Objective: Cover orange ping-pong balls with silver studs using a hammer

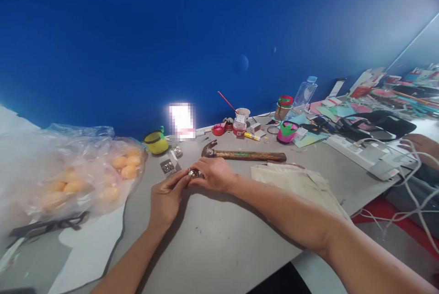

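Both my hands meet on the grey table around a small shiny metal piece point(193, 173). My left hand point(167, 198) pinches it with the fingertips. My right hand point(215, 174) rests on the table and closes its fingers on the same piece from the right. Just beyond my right hand lies a hammer point(243, 154) with a wooden handle, head to the left. A small open box of metal bits point(168, 166) sits a little left of the piece.
A clear plastic bag of orange balls point(85, 170) fills the left side. A yellow cup point(156, 142), small pots, a water bottle point(305, 93), coloured paper, a folded cloth point(298, 182) and white cables point(408, 166) crowd the back and right. Another person's hand point(423, 144) shows at far right.
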`<control>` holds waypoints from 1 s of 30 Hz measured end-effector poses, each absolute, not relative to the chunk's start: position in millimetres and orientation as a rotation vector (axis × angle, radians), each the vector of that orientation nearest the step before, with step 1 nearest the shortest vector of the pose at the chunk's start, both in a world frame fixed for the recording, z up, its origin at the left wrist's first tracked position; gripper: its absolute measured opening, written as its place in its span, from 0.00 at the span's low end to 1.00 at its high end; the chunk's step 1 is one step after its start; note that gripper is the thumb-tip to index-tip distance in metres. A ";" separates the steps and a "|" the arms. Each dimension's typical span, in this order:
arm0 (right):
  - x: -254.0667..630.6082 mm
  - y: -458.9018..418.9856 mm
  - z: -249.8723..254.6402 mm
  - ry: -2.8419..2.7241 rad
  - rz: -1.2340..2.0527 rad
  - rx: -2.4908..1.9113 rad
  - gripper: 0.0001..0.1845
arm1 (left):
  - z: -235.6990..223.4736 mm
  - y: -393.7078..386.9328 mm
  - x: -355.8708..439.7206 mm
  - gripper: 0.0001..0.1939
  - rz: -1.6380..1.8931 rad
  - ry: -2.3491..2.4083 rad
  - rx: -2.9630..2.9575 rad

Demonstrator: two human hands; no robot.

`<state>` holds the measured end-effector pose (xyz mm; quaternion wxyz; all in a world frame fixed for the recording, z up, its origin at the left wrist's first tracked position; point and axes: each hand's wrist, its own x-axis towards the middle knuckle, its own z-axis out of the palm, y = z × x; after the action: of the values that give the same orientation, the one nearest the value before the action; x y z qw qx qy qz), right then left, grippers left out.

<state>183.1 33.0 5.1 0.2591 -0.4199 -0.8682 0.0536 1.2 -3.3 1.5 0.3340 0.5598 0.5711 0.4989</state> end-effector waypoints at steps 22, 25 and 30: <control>181.3 35.1 1.1 -2.369 0.109 -1.117 0.23 | 4.0 1.9 -1.2 0.22 1.226 1.424 1.374; 181.8 35.5 -0.2 -2.382 0.115 -1.113 0.25 | 0.7 2.1 -1.0 0.20 1.251 1.429 1.418; 180.9 35.1 -1.8 -2.364 0.133 -1.084 0.20 | -0.1 0.1 3.6 0.26 1.243 1.319 1.321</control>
<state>180.9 35.1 -1.8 0.2654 -0.4013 -0.8753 0.0491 3.6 0.1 -0.1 0.4344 0.5305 0.5298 0.4991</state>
